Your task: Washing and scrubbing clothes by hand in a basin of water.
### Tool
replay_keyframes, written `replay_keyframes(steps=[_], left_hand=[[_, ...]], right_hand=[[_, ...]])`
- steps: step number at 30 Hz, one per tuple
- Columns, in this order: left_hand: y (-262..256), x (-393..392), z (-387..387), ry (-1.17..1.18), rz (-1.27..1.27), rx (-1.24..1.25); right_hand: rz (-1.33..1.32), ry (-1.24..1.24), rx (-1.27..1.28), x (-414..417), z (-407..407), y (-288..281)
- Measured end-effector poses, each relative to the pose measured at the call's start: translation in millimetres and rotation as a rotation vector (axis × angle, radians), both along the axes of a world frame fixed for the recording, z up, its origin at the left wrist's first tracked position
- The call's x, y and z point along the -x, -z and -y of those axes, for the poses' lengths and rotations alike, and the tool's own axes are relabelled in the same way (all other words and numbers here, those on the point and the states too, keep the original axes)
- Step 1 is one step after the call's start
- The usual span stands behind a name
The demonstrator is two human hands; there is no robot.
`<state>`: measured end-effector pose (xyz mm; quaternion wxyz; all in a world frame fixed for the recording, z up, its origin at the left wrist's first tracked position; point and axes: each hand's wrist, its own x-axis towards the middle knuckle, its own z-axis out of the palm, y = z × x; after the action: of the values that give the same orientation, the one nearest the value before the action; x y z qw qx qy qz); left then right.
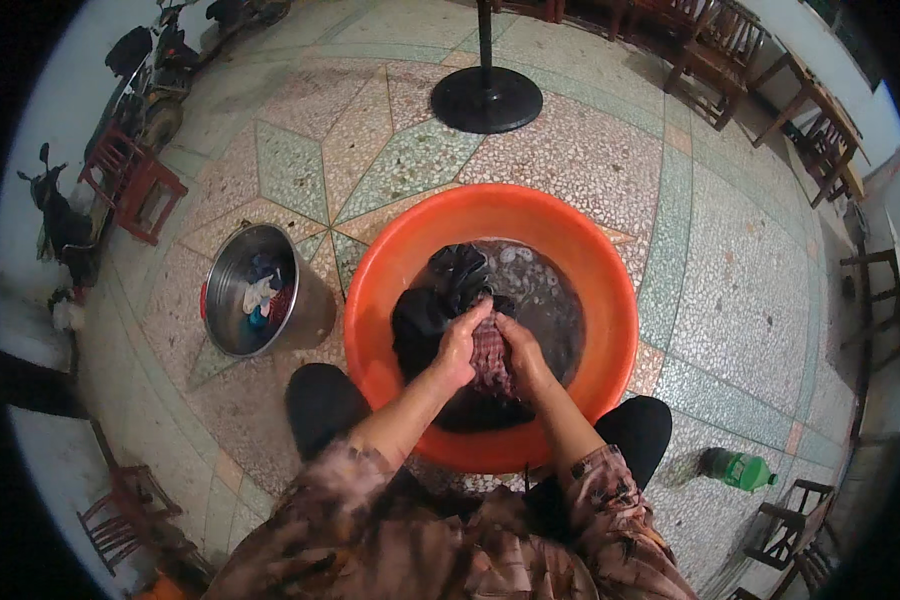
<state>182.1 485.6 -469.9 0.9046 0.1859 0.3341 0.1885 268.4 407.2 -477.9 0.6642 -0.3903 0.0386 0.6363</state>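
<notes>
A large orange plastic basin (595, 390) stands on the floor between my knees. Dark, sudsy water (544, 300) fills its bottom. My left hand (465, 339) and my right hand (517, 343) meet over the middle of it, both gripping a wet red-and-white checked cloth (489, 358) bunched between them. Dark wet clothes (420, 315) lie heaped in the water to the left of my hands and below them. The lower end of the checked cloth hangs down against the dark fabric. My palms hide part of it.
A metal bucket (311, 307) with several clothes (262, 292) inside stands left of the basin. Beyond the basin is a black round stand base (486, 100). A green plastic bottle (739, 469) lies at right. A red wooden chair (135, 184) and parked scooters (157, 82) line the left side.
</notes>
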Motion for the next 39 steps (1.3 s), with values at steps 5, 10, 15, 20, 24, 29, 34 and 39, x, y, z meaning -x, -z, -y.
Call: replay_keyframes(steps=[5, 10, 15, 20, 24, 29, 34, 39], left_hand=[[27.5, -8.7, 6.4, -0.089, -0.146, -0.195], [76.4, 18.9, 0.0, -0.044, 0.393, 0.004], [21.7, -15.5, 32.9, -0.172, -0.373, 0.187], [45.4, -25.5, 16.5, -0.133, -0.254, 0.061], [36.6, -24.8, 7.0, -0.179, -0.258, 0.073], [67.9, -15.9, -0.1, -0.153, -0.367, -0.083], [59.3, 1.7, -3.0, -0.062, 0.227, -0.035], [61.4, -13.6, 27.7, -0.21, -0.325, 0.018]], right_hand=[[0.353, 0.329, 0.039, -2.5, -6.1, 9.3], [1.727, 0.092, -0.153, 35.0, -17.9, 3.2], [1.579, 0.019, 0.176, 11.6, -17.7, 51.0], [0.553, 0.144, 0.194, -17.1, -21.6, 72.7], [0.028, 0.263, 0.111, -28.2, -22.1, 62.7], [1.037, 0.293, 0.267, -27.7, -20.6, 45.8], [1.771, 0.118, -0.074, 23.4, -15.0, 7.0], [1.51, -0.11, 0.3, 4.8, -16.4, 38.0]])
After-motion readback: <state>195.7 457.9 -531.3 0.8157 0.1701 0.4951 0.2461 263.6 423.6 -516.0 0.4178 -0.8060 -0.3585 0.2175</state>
